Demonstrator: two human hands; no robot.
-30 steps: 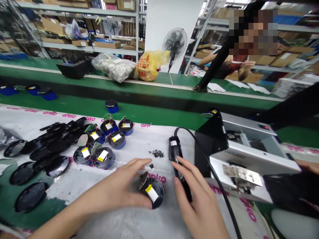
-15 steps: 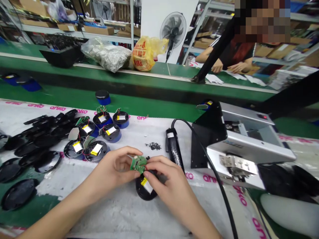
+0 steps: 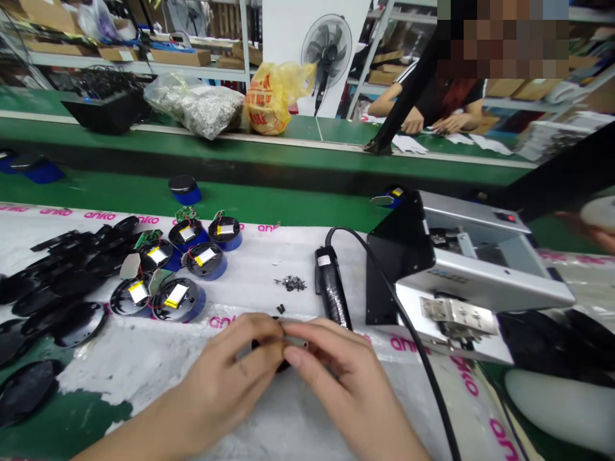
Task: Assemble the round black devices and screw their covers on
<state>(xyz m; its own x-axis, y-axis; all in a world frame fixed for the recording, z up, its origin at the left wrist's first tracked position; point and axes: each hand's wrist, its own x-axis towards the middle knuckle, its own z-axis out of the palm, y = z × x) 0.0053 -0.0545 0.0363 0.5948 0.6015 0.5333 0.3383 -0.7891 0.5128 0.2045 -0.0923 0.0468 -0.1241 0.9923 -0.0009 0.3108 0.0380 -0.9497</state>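
My left hand (image 3: 240,371) and my right hand (image 3: 336,365) meet at the fingertips over a small round black housing (image 3: 283,367), which they mostly cover. Both are closed on the circuit board (image 3: 302,344), of which only a greyish edge shows between the fingers. Just beyond them lie two tiny black pieces (image 3: 281,308) and a small pile of screws (image 3: 291,283). A black electric screwdriver (image 3: 331,288) with a cable rests to the right of the pile.
Several blue-and-black round housings (image 3: 206,259) with batteries and boards stand at the left, beside stacked black covers (image 3: 79,323). A silver screw-feeder machine (image 3: 480,256) occupies the right. Across the bench, a person's hands (image 3: 451,123) handle papers. Another hand (image 3: 603,238) appears at the right edge.
The green board, earlier held tilted above the housing, is now lowered and mostly hidden under my fingers. My hands have come closer together. A hand with a pale object has appeared at far right.
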